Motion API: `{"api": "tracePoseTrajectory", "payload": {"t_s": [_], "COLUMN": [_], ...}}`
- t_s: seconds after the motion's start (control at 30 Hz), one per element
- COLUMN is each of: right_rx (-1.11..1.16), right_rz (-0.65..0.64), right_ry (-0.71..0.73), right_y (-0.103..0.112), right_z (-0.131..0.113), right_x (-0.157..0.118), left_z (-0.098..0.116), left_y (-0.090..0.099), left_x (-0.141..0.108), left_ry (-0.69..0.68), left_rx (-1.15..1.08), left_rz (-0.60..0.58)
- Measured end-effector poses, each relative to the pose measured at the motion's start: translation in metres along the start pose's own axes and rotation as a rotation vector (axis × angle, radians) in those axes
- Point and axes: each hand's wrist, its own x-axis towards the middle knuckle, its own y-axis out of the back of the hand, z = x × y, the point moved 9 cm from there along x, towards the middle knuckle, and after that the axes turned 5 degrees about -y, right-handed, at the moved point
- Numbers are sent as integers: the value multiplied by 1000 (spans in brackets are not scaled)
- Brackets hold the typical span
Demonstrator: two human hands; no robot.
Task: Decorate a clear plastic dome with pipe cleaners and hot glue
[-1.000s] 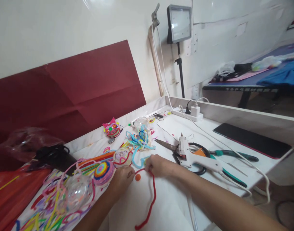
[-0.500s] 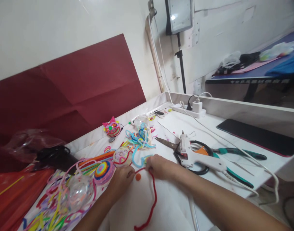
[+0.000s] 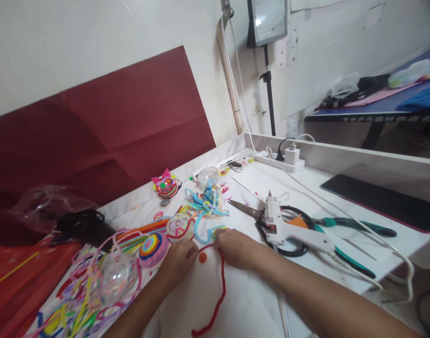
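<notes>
A red pipe cleaner (image 3: 223, 286) runs between my hands, its long tail hanging down over white paper (image 3: 186, 307) and hooking at the end. My left hand (image 3: 179, 259) pinches it on the left, fingers closed. On the other side my right hand (image 3: 232, 248) grips it too, with fingertips pressed together. Just below the stretch between them lies a small orange disc (image 3: 202, 257). Beyond the hands sit a light-blue pipe cleaner piece (image 3: 199, 229) and a clear ball wrapped with coloured strands (image 3: 179, 226). Left of my left hand is a ball coiled in rainbow rings (image 3: 152, 249).
On the right lie a white glue gun (image 3: 288, 230), black-handled scissors (image 3: 246, 210) and green-handled pliers (image 3: 359, 225). A power strip (image 3: 281, 162) with cables stands behind. Loose pipe cleaners (image 3: 74, 305), a clear ball (image 3: 118, 277) and a pink-eared ball (image 3: 165, 185) are to the left.
The tail of the red pipe cleaner has swung slightly to the left. Both hands keep nearly the same place and grip, while the view has shifted a little.
</notes>
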Motion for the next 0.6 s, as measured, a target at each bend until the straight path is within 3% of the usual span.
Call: {"api": "tracePoseTrajectory", "payload": {"t_s": [0.33, 0.6], "right_rx": [53, 22], "right_rz": [28, 26], "right_ry": [-82, -59], "right_y": [2, -5], "right_z": [4, 3], "right_x": [-5, 1], "left_z": [2, 2], "left_y": [1, 1], "left_x": [2, 3], "left_ry": [-2, -2], "left_rx": [11, 30], "left_rz": [-20, -25]}}
